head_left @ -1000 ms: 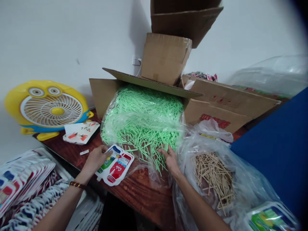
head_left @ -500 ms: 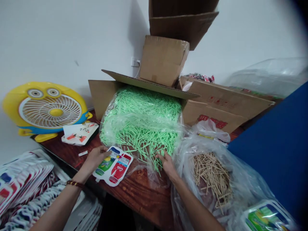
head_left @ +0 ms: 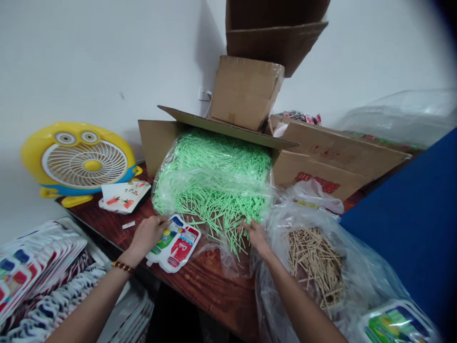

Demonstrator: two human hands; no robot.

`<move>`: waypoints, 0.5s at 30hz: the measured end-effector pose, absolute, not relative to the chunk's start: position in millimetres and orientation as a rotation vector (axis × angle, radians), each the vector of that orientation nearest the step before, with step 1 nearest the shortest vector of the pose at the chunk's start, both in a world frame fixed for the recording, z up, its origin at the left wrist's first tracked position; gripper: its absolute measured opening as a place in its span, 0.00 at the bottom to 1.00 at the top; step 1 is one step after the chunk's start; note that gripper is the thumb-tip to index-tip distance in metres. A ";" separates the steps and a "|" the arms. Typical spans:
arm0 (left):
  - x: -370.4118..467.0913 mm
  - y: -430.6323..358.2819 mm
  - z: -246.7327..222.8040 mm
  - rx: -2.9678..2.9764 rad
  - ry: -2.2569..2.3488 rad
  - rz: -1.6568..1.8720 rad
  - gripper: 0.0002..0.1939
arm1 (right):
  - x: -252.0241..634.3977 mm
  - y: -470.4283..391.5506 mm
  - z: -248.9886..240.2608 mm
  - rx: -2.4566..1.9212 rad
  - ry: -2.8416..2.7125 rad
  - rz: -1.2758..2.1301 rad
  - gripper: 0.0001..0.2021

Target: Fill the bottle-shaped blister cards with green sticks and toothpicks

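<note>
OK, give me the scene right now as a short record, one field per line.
left hand: holding the Cola-printed packet by its left side
right hand: fingers among the green sticks; grip unclear
green sticks: spilling from a clear bag in an open cardboard box
right side: brown sticks in clear plastic
far left: yellow character fan

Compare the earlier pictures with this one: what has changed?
The right hand has shifted slightly to the right at the near edge of the green sticks; whether it has picked any up cannot be told. The left hand still grips the printed pouch. The fan and boxes look unmoved; only the camera view shifted.
</note>
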State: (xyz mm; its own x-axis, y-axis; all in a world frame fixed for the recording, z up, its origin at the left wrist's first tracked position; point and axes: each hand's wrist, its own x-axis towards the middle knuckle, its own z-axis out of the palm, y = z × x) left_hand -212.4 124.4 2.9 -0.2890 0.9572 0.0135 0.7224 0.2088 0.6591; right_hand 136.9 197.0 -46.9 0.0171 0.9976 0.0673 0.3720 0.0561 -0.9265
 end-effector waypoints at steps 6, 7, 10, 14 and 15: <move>-208.4 119.2 3.3 1.845 2.245 0.595 0.15 | 147.8 196.1 -35.1 -1.447 -1.478 0.865 0.15; -208.5 118.7 3.3 1.880 2.264 0.558 0.16 | 148.8 194.3 -35.7 -1.440 -1.477 0.866 0.15; -208.5 117.6 3.9 1.962 2.307 0.465 0.17 | 149.5 187.0 -40.2 -1.422 -1.476 0.887 0.16; -207.5 116.1 4.9 2.008 2.355 0.387 0.16 | 148.4 180.6 -41.4 -1.423 -1.466 0.886 0.14; -207.3 115.8 4.9 2.013 2.362 0.379 0.15 | 147.8 180.2 -40.0 -1.418 -1.462 0.889 0.14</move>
State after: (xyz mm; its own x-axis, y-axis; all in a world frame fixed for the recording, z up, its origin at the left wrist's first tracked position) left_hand -207.3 115.8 4.9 -0.1707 0.9747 0.1446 0.9710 0.1414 0.1928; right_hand 147.8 180.2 -40.0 0.0478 0.9924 0.1131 0.3556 0.0889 -0.9304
